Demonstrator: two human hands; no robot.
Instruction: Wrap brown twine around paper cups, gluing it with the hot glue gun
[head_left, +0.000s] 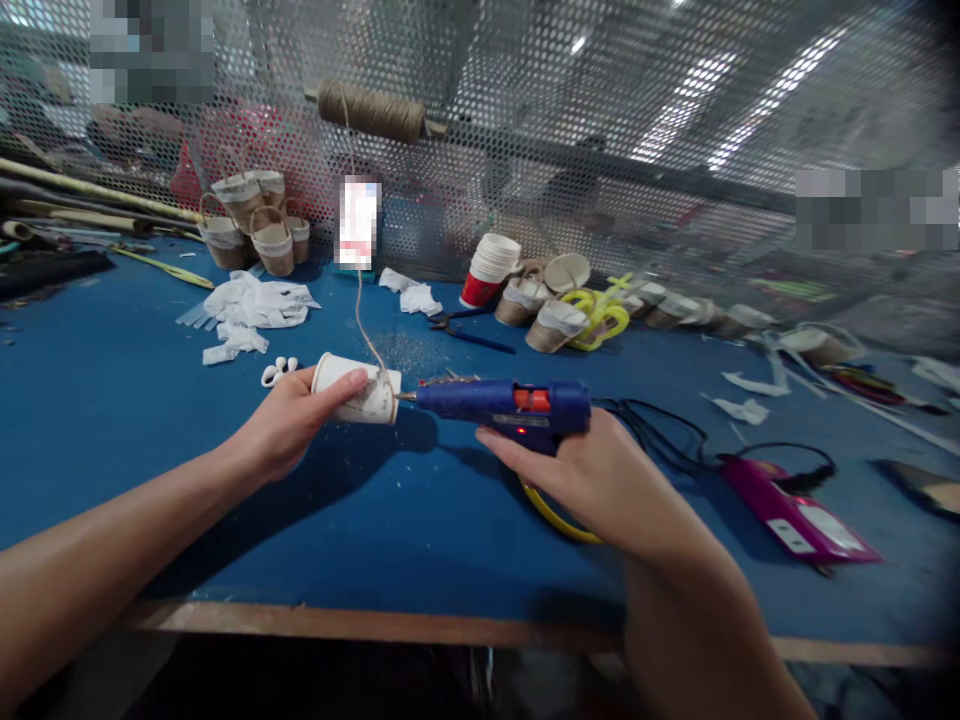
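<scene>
My left hand (300, 415) is wrapped round a white paper cup (341, 375) lying on its side above the table, its base towards the right. A strand of jute twine (361, 318) runs down to the cup's base end and lies along its edge. My right hand (577, 465) grips a blue hot glue gun (487, 400) with an orange part on its side and a small red light lit. The gun's metal nozzle (406, 396) points left, at or very near the twine on the cup's base edge. The fingers behind the handle are partly hidden.
The twine spool (371, 110) hangs on the perforated metal screen. Twine-wrapped cup baskets (274, 245) stand at back left, stacked cups (491, 268) and pliers (476, 330) beyond my hands. White scraps (259, 300) lie left. A purple power strip (799, 515) and black cable (675, 440) lie right.
</scene>
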